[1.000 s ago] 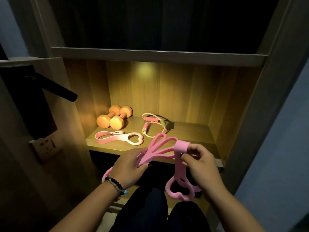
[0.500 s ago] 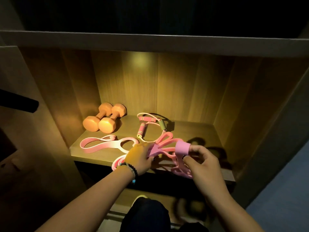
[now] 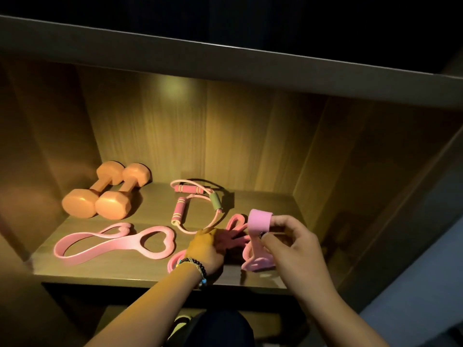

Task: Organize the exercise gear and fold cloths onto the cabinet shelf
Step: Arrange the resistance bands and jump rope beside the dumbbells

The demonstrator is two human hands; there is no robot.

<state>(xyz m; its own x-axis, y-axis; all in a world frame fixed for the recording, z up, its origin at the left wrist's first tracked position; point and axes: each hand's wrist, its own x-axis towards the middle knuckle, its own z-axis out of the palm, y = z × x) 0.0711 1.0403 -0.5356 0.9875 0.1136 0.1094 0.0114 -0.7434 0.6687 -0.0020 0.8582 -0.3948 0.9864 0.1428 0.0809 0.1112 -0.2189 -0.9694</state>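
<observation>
— While the right hand (image 3: 290,244) is raised over the shelf's front right, what is it doing?
— Its thumb and fingers pinch the wide pink loop of a band (image 3: 258,220), lifted off the board; the rest of that band hangs down and touches the shelf (image 3: 120,269) near the front edge.
— And the left hand (image 3: 208,249)?
— Lower, knuckles up, fingers curled on the same band's middle, pressing it toward the board. A beaded bracelet (image 3: 198,265) sits on the wrist.
— What else is in the compartment?
— Just left of that hand lies a second band (image 3: 105,246), flat. Behind the hands, a jump rope (image 3: 193,204), coiled. Two dumbbells (image 3: 105,191) lie side by side, touching, at the back left.
— Any room?
— Bare board shows at the right, between the hands and the side wall (image 3: 325,159), and behind the rope.
</observation>
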